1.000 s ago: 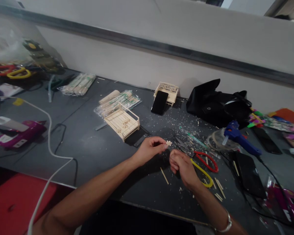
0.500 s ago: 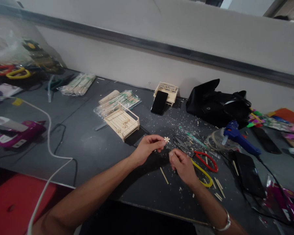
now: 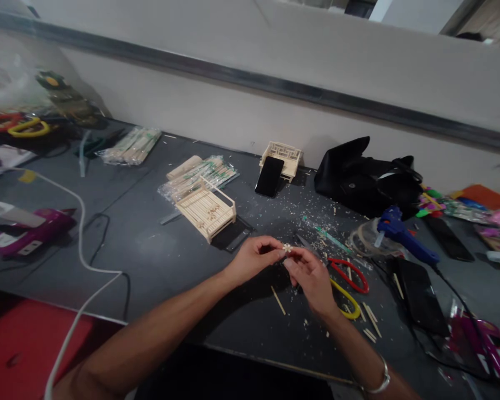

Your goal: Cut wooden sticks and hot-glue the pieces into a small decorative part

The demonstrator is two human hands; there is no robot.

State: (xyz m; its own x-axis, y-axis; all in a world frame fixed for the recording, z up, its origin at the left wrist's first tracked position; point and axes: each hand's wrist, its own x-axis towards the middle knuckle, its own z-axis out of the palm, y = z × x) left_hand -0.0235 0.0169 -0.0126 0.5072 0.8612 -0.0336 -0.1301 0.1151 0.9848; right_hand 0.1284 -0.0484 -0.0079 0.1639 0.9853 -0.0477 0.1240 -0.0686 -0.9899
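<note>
Just left of the red-and-yellow-handled scissors (image 3: 337, 261), my left hand (image 3: 254, 259) pinches the pale wooden flower (image 3: 288, 248) by its edge, probably leaving petals exposed for my right hand (image 3: 314, 280), whose fingertips sit so near I cannot tell whether they grip it.

Craft workshop bench, blue glue gun (image 3: 390, 223), red-and-yellow-handled scissors (image 3: 356, 278), packaged sticks (image 3: 129, 145), scattered wood scraps (image 3: 314, 214)

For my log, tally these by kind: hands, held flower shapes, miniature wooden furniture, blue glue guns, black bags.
Hands: 2 (left hand, right hand)
Held flower shape: 1
Miniature wooden furniture: 2 (slatted piece, latticed piece)
Blue glue gun: 1
Black bag: 1
Total: 7
</note>
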